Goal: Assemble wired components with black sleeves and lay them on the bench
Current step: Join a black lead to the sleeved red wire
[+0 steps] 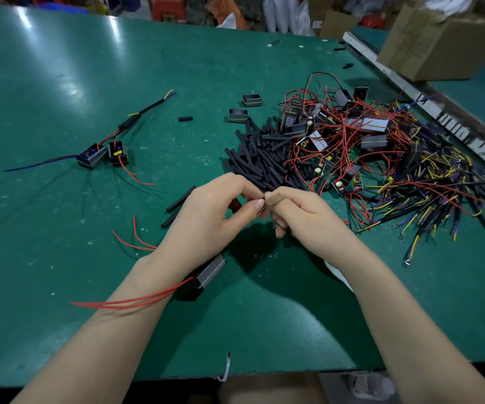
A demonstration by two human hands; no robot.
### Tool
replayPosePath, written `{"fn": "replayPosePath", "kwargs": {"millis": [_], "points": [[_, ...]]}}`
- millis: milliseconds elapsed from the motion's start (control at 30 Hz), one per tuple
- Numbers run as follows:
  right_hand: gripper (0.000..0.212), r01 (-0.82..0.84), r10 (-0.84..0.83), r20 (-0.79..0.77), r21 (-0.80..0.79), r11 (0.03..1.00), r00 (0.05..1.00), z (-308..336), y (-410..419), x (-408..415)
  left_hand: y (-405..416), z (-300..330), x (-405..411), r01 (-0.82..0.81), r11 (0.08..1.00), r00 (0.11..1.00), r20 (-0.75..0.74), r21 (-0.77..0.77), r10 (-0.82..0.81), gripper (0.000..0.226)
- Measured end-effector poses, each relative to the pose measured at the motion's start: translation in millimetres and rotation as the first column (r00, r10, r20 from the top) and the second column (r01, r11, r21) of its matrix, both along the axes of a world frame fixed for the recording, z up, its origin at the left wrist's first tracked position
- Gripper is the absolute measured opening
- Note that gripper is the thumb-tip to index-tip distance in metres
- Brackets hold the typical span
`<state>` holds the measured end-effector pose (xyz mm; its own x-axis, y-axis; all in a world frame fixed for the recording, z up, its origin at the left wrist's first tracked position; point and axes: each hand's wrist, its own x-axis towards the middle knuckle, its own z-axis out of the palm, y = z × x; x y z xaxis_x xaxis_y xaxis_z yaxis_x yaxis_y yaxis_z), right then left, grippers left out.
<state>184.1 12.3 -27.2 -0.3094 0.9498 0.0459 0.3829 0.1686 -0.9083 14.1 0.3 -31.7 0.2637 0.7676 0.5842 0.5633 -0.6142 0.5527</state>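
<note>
**Both hands pinched on a red lead, sleeves just ahead**

Your forearms cross the near edge of the green bench and meet over its middle, where the fine work is. Your left hand has its thumb and forefinger curled in a tight pinch on a red wire end, and your right hand meets it tip to tip, fingers curled on the same spot; what lies between the fingertips is too small to make out, though a trace of red shows there. You seem to hold it raised and close so that both thumbs can steady the joint, probably to join leads or to feed on a sleeve.

Under your left wrist lies a boxed component, its red leads trailing left beneath your forearm. That keeps the body parked while only the lead end is worked.

Just beyond your fingertips sits the pile of black sleeves, within easy reach, with two loose sleeves beside your left hand. To the right, a tangle of wired parts spreads towards the bench edge. Far left, two finished assemblies lie apart from the stock, one with a sleeved cable. A cardboard box stands at the far right.

Nothing blocks the hands; the trailing leads could snag your wrist.
</note>
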Motion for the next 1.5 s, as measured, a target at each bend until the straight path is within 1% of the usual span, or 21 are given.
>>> {"fn": "replayPosePath", "kwargs": {"millis": [167,233,267,300,367,400,467,533,633,800,900,967,1033,1100,1167,1233,1433,1500], "points": [[0.032,-0.015,0.015,-0.006,-0.026,1.000,1.000,-1,1,3,1,0,0,-0.005,1.000,1.000,0.004,-0.001,0.005,0.002],[0.035,-0.004,0.004,-0.010,-0.004,1.000,1.000,-2,-1,1,0,-1,1,-0.021,1.000,1.000,-0.001,-0.007,0.021,0.002],[0.034,0.011,-0.011,-0.008,0.030,0.999,1.000,-3,-1,1,0,-1,2,-0.031,0.999,0.999,0.005,-0.020,0.031,0.002],[0.028,0.028,-0.028,0.000,0.077,0.997,1.000,-4,-2,0,0,-1,2,-0.045,0.998,0.999,0.015,-0.039,0.046,0.001],[0.007,0.054,-0.064,0.046,0.187,0.981,0.997,-5,-3,-1,1,-1,1,-0.073,0.994,0.996,0.037,-0.084,0.077,0.001],[0.003,0.069,-0.089,0.075,0.241,0.968,0.993,-6,-3,0,1,-1,1,-0.083,0.991,0.995,0.043,-0.103,0.088,0.001],[0.011,0.075,-0.130,0.130,0.363,0.929,0.983,-7,-4,0,1,-1,2,-0.096,0.987,0.994,0.043,-0.125,0.102,0.001],[0.013,0.049,-0.139,0.168,0.454,0.890,0.976,-6,-4,-1,1,-1,2,-0.107,0.983,0.992,0.053,-0.147,0.116,0.001],[0.014,0.038,-0.148,0.184,0.498,0.867,0.972,-4,-6,-3,1,-1,3,-0.110,0.981,0.989,0.081,-0.160,0.124,0.002],[0.011,0.082,-0.144,0.120,0.414,0.906,0.982,-2,-7,-4,-1,0,4,-0.109,0.990,0.994,0.020,-0.087,0.111,0.002],[0.008,0.084,-0.146,0.125,0.405,0.910,0.981,-1,-6,-5,-1,-2,4,-0.109,0.994,0.993,-0.048,-0.020,0.108,0.006],[0.007,0.095,-0.136,0.084,0.376,0.922,0.987,-1,-7,-6,-2,-2,3,-0.106,0.994,0.992,-0.071,0.010,0.106,0.008],[0.012,0.099,-0.116,0.035,0.318,0.943,0.993,1,-8,-7,-3,-2,3,-0.101,0.994,0.991,-0.083,0.033,0.103,0.010],[0.018,0.108,-0.108,-0.012,0.219,0.970,0.994,2,-9,-9,-3,-1,4,-0.091,0.995,0.992,-0.083,0.049,0.094,0.009],[0.021,0.123,-0.119,-0.046,0.095,0.988,0.992,2,-8,-11,-3,-1,3,-0.080,0.995,0.994,-0.068,0.051,0.084,0.008],[0.020,0.117,-0.115,-0.055,0.030,0.993,0.992,1,-7,-11,-1,0,1,-0.067,0.997,0.997,-0.043,0.039,0.068,0.008],[0.019,0.100,-0.096,-0.130,0.024,0.995,0.987,2,-5,-4,2,0,-1,-0.035,0.999,0.999,0.005,-0.008,0.035,0.010],[0.017,0.106,-0.104,-0.144,0.008,0.994,0.984,2,-5,-3,3,0,-1,-0.047,0.997,0.998,0.036,-0.063,0.049,0.012]]}}
